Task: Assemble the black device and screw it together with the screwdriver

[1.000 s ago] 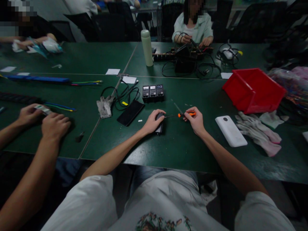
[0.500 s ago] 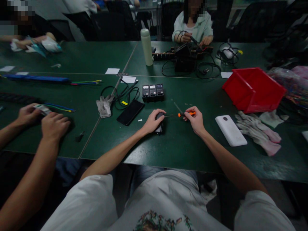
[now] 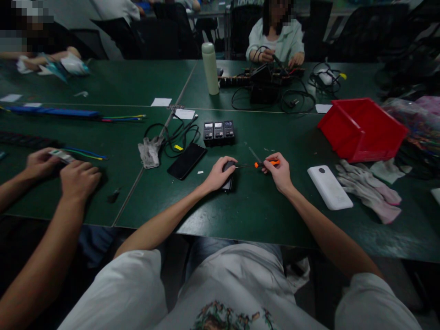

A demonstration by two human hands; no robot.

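Note:
My left hand (image 3: 217, 175) is closed around a small black module (image 3: 227, 184) on the green table. In my right hand (image 3: 280, 174) is an orange and black screwdriver (image 3: 272, 163), gripped between thumb and fingers. Its thin shaft points left, and the tip is at the module's right side, by my left thumb; exact contact is too small to tell. Beyond my left hand stands a block of three black modules (image 3: 218, 133). A black phone (image 3: 187, 161) lies to the left of that hand.
Right: white power bank (image 3: 330, 187), gloves (image 3: 369, 188), red bin (image 3: 364, 130). Left: grey glove (image 3: 150, 152), black cable (image 3: 182, 133), a co-worker's hands (image 3: 77, 176). Beyond: pale green bottle (image 3: 211, 68), and a person handling wired black equipment (image 3: 264, 87).

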